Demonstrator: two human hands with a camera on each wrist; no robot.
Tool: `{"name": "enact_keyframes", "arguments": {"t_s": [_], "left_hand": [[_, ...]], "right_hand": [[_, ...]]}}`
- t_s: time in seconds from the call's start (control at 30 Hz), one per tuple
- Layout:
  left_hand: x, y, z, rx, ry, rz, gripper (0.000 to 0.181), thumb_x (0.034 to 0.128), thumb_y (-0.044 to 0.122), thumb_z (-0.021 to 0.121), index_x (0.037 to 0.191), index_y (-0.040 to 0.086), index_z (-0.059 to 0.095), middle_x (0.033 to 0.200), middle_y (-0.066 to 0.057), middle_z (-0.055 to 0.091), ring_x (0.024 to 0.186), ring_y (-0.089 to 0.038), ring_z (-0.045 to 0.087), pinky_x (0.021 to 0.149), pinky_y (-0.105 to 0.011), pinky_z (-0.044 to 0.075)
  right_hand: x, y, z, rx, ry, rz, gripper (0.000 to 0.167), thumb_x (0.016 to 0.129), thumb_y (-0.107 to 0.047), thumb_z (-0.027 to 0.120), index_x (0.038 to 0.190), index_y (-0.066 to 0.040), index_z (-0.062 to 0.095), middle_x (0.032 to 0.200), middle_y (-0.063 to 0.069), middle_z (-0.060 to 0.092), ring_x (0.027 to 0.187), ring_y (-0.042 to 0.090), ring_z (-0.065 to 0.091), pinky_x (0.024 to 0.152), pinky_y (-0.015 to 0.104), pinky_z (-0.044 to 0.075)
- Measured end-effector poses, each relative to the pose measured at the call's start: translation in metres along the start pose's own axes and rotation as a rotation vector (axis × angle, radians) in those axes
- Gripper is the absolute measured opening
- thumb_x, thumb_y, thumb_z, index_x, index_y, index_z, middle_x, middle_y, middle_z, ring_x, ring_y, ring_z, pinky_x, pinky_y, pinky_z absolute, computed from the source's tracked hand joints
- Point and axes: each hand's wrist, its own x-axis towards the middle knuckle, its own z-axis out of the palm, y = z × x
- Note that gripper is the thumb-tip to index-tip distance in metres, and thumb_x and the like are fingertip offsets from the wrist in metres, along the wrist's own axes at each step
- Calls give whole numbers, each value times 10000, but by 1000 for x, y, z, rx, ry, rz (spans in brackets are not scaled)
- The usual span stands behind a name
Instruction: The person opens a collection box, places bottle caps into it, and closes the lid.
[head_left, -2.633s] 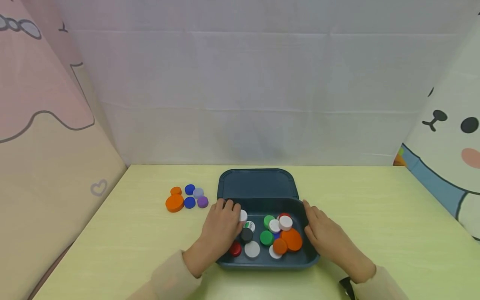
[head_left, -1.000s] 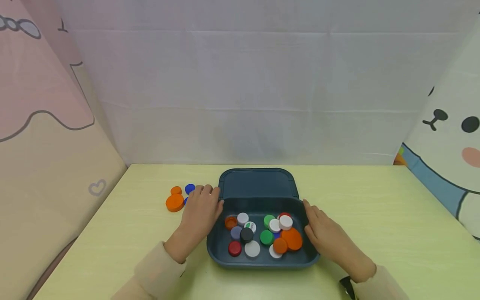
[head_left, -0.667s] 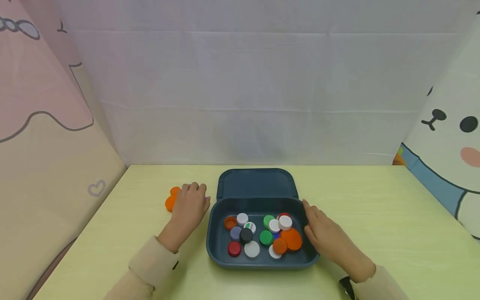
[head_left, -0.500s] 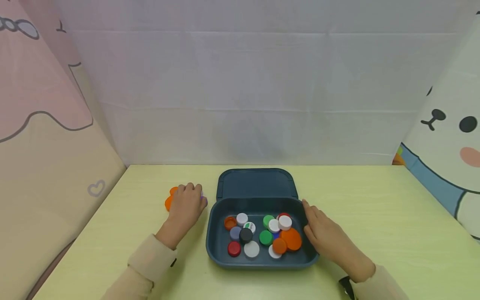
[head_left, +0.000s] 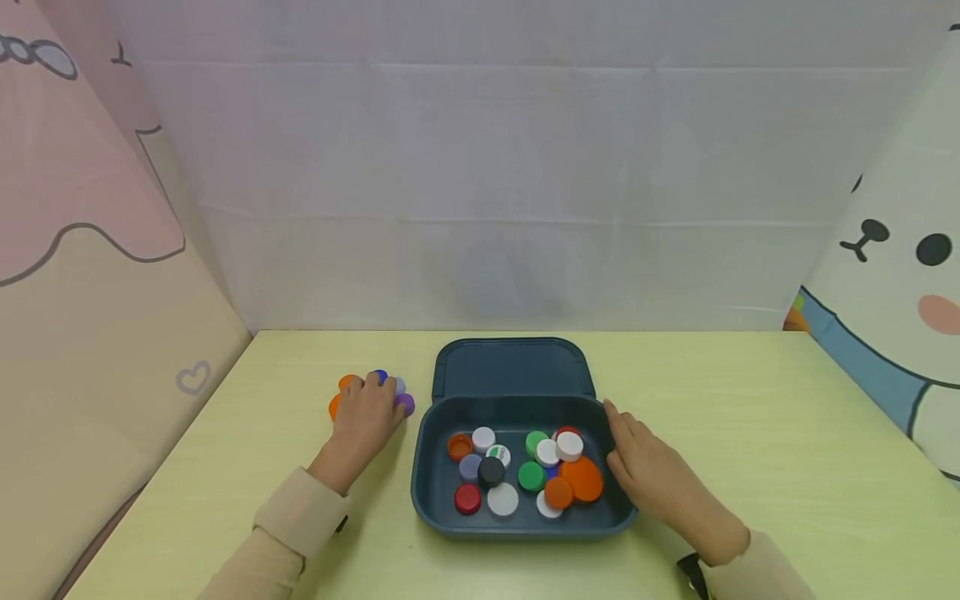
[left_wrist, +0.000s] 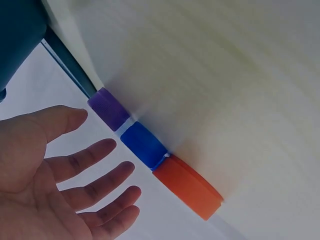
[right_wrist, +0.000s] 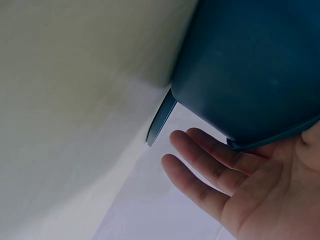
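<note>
My left hand [head_left: 363, 425] is over a small group of bottle caps at the box's left. In the left wrist view its fingers are spread and loosely bent, apart from a purple cap [left_wrist: 109, 110], a blue cap [left_wrist: 143, 145] and a large orange cap [left_wrist: 187, 187]. A lavender cap [head_left: 400, 385], another blue cap [head_left: 381, 376] and a smaller orange cap [head_left: 347, 382] show around the hand. With fingers extended, my right hand [head_left: 660, 479] rests against the right rim of the dark blue box [head_left: 525, 533]; in the right wrist view it holds nothing else.
Several loose caps lie in the box, among them a black cap [head_left: 491, 472], a red cap [head_left: 467, 499] and a green cap [head_left: 532, 477]. Directly behind the box lies a dark blue lid [head_left: 513, 367]. A white cloth [head_left: 510, 192] hangs behind the table.
My left hand has moved left, from over the box's left side to over the loose caps. Caps it covered in the box now show. The right hand has stayed at the rim.
</note>
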Motion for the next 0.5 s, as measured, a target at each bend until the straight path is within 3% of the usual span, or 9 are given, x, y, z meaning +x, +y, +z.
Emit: {"name": "enact_keyframes", "arguments": {"t_s": [0.3,0.5], "left_hand": [[1,-2,6,7,-56,-17,389,809,314,677,1012,-4,585,886,-211,553,729,-331,463,652,-421,450],[2,-2,8,-3,-55,-10,379,784,304,704,959,-5,572,852,-194,532,721,-323,451,636,-412,437]], "right_hand": [[0,0,0,4,3,-7,516,864,-88,527,1318,94,361,1101,183,535,934,242,541,829,395,487],[-1,1,1,4,9,-18,514,862,-81,531,1311,100,357,1124,203,535,993,285,550,848,423,481]]}}
